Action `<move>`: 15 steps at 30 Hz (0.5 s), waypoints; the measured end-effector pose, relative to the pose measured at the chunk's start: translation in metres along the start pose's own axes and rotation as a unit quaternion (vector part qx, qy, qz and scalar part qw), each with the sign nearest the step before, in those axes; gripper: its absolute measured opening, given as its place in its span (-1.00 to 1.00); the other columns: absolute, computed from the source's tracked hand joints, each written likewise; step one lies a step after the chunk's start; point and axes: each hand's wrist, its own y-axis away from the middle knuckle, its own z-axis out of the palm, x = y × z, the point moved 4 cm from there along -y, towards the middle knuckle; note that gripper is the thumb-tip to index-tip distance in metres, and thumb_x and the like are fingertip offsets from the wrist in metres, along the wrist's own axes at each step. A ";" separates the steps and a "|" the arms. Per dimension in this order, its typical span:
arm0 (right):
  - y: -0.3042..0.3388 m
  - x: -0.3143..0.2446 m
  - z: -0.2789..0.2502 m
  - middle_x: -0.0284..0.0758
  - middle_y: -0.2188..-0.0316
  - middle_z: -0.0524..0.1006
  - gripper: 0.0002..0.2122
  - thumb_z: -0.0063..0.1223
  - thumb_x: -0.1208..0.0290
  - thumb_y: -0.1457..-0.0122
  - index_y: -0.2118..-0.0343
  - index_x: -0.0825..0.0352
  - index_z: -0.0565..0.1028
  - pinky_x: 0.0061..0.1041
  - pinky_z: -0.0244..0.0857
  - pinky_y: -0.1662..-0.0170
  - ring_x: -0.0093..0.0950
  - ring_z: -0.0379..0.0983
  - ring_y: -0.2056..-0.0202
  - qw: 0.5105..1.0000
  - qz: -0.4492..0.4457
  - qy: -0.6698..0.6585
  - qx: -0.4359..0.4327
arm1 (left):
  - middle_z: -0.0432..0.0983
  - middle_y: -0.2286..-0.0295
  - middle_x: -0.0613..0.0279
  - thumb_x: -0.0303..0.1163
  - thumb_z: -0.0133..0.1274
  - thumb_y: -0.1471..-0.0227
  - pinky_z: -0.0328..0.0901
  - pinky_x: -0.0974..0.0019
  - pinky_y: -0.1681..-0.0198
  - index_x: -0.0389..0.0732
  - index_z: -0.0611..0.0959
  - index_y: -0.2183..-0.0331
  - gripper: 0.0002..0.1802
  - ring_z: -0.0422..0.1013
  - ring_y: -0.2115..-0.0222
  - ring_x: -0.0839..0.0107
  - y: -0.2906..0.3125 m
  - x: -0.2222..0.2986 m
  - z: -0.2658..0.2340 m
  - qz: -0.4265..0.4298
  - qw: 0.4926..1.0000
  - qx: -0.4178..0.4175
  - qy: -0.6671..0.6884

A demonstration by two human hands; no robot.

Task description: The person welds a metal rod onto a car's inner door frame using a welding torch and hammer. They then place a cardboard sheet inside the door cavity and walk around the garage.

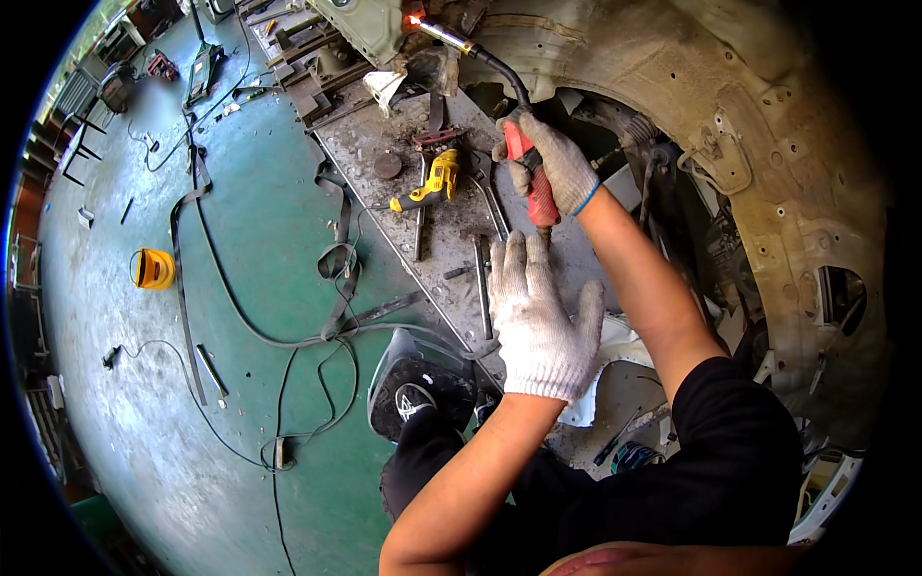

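A: ok so where's the torch sitting, and who's got it?

B: Right hand has it. The gloved fingers are wrapped round the red handle of the torch, clamped on it. It's up in the top middle of the view, above the grey platform, next to the big tan car body.

A: which way does it point?

B: Long axis runs away from the person and leans left. Butt end is down by the other glove, then the handle, then the black neck bends further left into the metal nozzle. There's an orange glow at the tip, right by the pale green panel. Touching or just short of it? Can't tell, tbh.

A: and the left hand?

B: Back of the glove up, fingers stretched out with small gaps, thumb well out to the side. Not wrapped round anything I can see, but the palm's hidden. Its fingertips are just below the butt end, so the torch lies ahead of them. Contact there, no idea. Right hand's clearly the nearer one to that glowing tip, and the yellow drill is off to the left.
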 end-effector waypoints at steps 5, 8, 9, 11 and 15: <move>0.002 -0.005 0.003 -0.23 0.35 0.60 -0.56 -0.01 -0.05 -0.38 -0.02 0.29 0.45 -0.56 0.34 0.58 -0.57 0.41 0.65 1.000 0.003 0.000 0.022 | 0.25 -0.22 -0.36 -0.23 0.32 -0.02 0.08 -0.17 -0.34 -0.41 0.34 -0.24 -0.13 0.15 -0.27 -0.32 -0.010 -0.003 -0.010 0.024 0.998 0.057 -0.031; 0.006 -0.008 0.006 -0.26 0.33 0.59 -0.53 -0.11 -0.07 -0.42 -0.07 0.28 0.44 -0.52 0.34 0.55 -0.55 0.40 0.62 0.999 0.010 0.033 0.037 | 0.24 -0.22 -0.36 -0.25 0.32 -0.03 0.07 -0.16 -0.35 -0.39 0.31 -0.26 -0.12 0.14 -0.28 -0.32 -0.013 -0.004 -0.016 0.034 0.995 0.081 -0.053; 0.005 -0.007 0.007 -0.26 0.34 0.59 -0.53 -0.11 -0.07 -0.42 -0.06 0.28 0.45 -0.52 0.34 0.55 -0.55 0.40 0.62 0.999 0.005 0.034 0.039 | 0.24 -0.22 -0.36 -0.24 0.32 -0.03 0.06 -0.17 -0.35 -0.39 0.30 -0.26 -0.12 0.13 -0.29 -0.32 -0.015 -0.004 -0.019 0.036 0.993 0.088 -0.066; 0.002 -0.004 0.009 -0.26 0.34 0.59 -0.53 -0.10 -0.07 -0.41 -0.04 0.29 0.45 -0.52 0.33 0.56 -0.54 0.40 0.62 0.998 -0.005 0.035 0.042 | 0.22 -0.24 -0.35 -0.21 0.32 -0.04 0.03 -0.20 -0.36 -0.37 0.29 -0.28 -0.09 0.10 -0.30 -0.34 -0.025 -0.004 -0.028 0.063 0.987 0.123 -0.085; -0.008 0.010 -0.007 -0.28 0.38 0.59 -0.64 -0.01 0.04 -0.39 0.12 0.30 0.54 -0.47 0.44 0.37 -0.43 0.52 0.48 0.999 0.006 0.025 0.046 | 0.09 -0.34 -0.28 -0.19 0.32 -0.02 -0.08 -0.26 -0.39 -0.29 0.22 -0.36 -0.01 -0.04 -0.36 -0.40 -0.068 0.034 -0.072 0.210 0.945 0.203 -0.144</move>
